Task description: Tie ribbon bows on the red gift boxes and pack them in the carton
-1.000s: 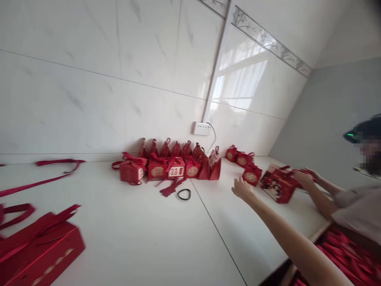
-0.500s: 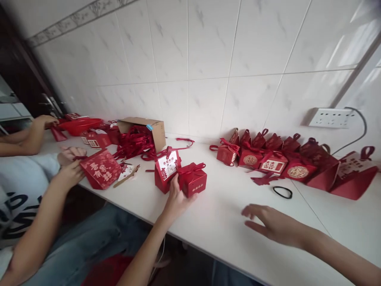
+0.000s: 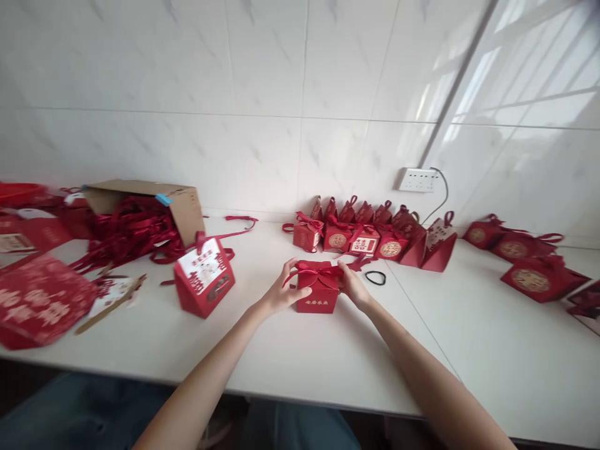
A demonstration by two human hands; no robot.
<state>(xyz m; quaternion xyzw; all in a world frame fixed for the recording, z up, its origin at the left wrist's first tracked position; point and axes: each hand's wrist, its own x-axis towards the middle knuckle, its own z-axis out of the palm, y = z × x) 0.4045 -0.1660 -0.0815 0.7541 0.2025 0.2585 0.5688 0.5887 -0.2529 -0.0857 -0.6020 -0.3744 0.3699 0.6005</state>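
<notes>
Between my two hands is a red gift box point(image 3: 317, 299) with gold lettering on its front and a red ribbon bow point(image 3: 319, 270) on top. My left hand point(image 3: 284, 290) grips its left side, thumb across the front near the bow. At the right side of the box, my right hand point(image 3: 352, 285) is closed around the edge by the ribbon; some of its fingers are hidden behind. To the left stands a triangular red gift box point(image 3: 204, 278) with a white printed panel and a ribbon loop. Just right of my hands lies a black hair tie point(image 3: 375, 278).
A cardboard box point(image 3: 182, 209) full of red ribbons point(image 3: 135, 225) lies at the back left. Several finished-looking red boxes point(image 3: 390, 244) line the wall, and more red boxes point(image 3: 532, 279) sit at the right. A large red box point(image 3: 42, 300) is at the far left. A power socket point(image 3: 419, 180) is on the wall.
The view has turned right. My left hand has moved the bowed gift box rightward, away from the triangular one. My right hand has come in from the right and taken hold of it.
</notes>
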